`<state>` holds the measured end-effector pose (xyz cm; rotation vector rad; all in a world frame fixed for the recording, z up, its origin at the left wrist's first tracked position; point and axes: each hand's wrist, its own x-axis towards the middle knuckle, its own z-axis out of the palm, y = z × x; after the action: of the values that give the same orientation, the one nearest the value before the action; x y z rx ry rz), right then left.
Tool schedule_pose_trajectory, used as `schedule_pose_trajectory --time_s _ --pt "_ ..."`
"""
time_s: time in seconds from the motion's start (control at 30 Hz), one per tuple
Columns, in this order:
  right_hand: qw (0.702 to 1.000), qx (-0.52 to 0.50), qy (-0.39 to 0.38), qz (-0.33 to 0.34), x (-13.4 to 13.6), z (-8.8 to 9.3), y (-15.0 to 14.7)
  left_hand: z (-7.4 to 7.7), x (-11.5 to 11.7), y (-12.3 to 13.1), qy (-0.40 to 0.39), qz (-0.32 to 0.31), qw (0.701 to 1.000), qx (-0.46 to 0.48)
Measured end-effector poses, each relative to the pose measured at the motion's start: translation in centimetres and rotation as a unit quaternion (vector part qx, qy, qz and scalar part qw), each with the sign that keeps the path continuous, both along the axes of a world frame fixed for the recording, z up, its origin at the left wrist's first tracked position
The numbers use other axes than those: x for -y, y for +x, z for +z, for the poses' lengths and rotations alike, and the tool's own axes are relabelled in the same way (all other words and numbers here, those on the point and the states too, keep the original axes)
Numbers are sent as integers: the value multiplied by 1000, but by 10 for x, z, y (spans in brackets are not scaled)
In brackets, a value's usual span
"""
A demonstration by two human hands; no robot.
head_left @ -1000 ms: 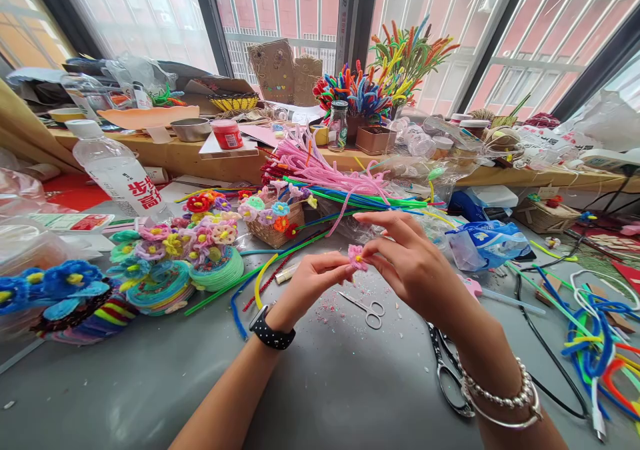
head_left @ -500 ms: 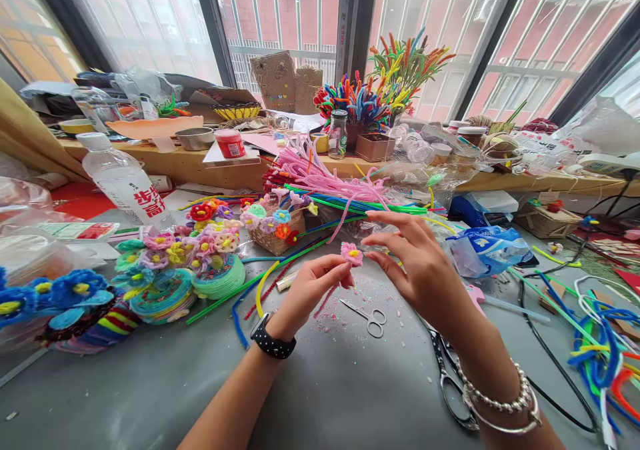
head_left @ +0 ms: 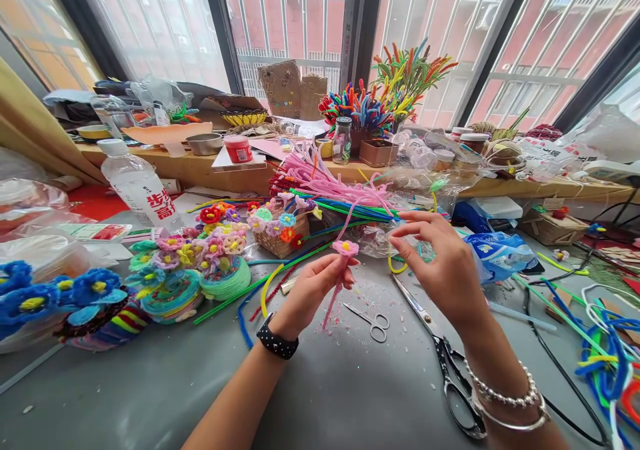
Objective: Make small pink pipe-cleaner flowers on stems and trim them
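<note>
Between the thumb and fingers of my left hand (head_left: 311,289) is a pink pipe-cleaner flower (head_left: 345,248) with a yellow centre. Its fuzzy pink stem hangs below the fingers. My right hand (head_left: 440,263) is raised to the right of the flower, apart from it, fingers loosely bent and spread with nothing seen in them. Small silver scissors (head_left: 369,321) lie on the table below the hands. Large black-handled scissors (head_left: 440,350) rest partly behind my right forearm. Beyond the flower spreads a bundle of pink pipe cleaners (head_left: 330,173).
Pipe-cleaner flower pots (head_left: 173,293) crowd the left, beside a plastic bottle (head_left: 135,183). A small basket of flowers (head_left: 283,237) stands further back. At right are a blue packet (head_left: 505,253) and tangled pipe cleaners (head_left: 607,363). The sill holds a red-labelled tub (head_left: 237,149) and a glass bottle (head_left: 343,142).
My left hand has tipped the flower so it faces more upward, and more of the stem shows below. My right hand has moved right, away from the flower. The view has shifted slightly.
</note>
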<state>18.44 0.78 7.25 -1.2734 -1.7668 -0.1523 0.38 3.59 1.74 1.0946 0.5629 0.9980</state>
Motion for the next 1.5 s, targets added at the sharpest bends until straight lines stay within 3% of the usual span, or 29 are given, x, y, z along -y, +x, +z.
schedule_pose_trajectory --time_s 0.17,0.27,0.37,0.53,0.7,0.87,0.97,1.13,1.27,1.5 --pt "990 45 -130 -28 -8 -10 12 -1 -1 -2 -20 -9 999 42" --pt "964 75 -250 -45 -10 -11 12 -2 -3 -3 -22 -8 997 69" --pt "944 70 -319 -49 -9 -9 7 -1 -4 -5 -37 -2 993 108" --pt "924 0 -380 52 -9 -14 -11 -1 -6 -6 -104 11 974 200" --pt "923 -42 -363 119 -10 -28 -31 0 -7 -3 -177 52 947 263" --pt "904 -57 -384 180 -9 -41 -46 3 -8 0 -212 59 927 304" --pt "911 -63 -368 174 -8 -46 -50 1 -8 0 -180 68 944 266" --pt "912 -99 -372 143 -2 -54 -48 -7 -8 1 -78 85 991 66" --pt "900 -140 -387 146 6 -65 -45 -9 -6 2 -52 92 994 -25" --pt "903 -179 -364 144 14 -80 -44 -10 -7 1 -44 84 993 -72"
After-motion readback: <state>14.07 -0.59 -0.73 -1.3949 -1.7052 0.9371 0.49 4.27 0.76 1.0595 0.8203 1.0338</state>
